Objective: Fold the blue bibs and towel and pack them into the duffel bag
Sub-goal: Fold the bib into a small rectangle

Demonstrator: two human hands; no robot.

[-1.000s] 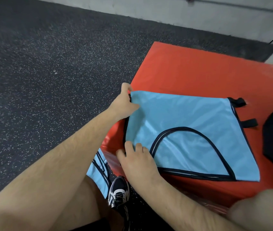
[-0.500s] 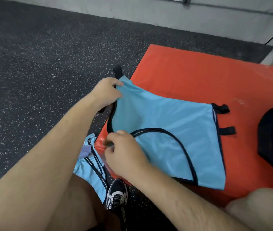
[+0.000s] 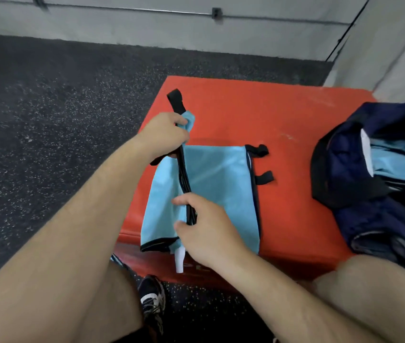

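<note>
A light blue bib (image 3: 218,184) with black trim lies on the red mat (image 3: 283,115). Its left edge is lifted and carried rightward over the rest. My left hand (image 3: 164,137) grips the far corner of that lifted edge, a black strap sticking up past the fingers. My right hand (image 3: 209,229) pinches the same black-trimmed edge nearer to me. The dark navy duffel bag (image 3: 379,174) sits open at the mat's right end, with light blue fabric (image 3: 399,157) showing inside.
The mat sits on dark speckled rubber floor (image 3: 60,115) with a grey wall (image 3: 196,33) behind. My knees and a shoe (image 3: 153,298) are at the mat's near edge. A sliver of blue cloth (image 3: 117,259) shows by my left knee.
Both hands have lifted the bib's left edge off the mat and brought it rightward over the bib, making it narrower. The view has shifted, bringing the duffel bag's open top into sight.
</note>
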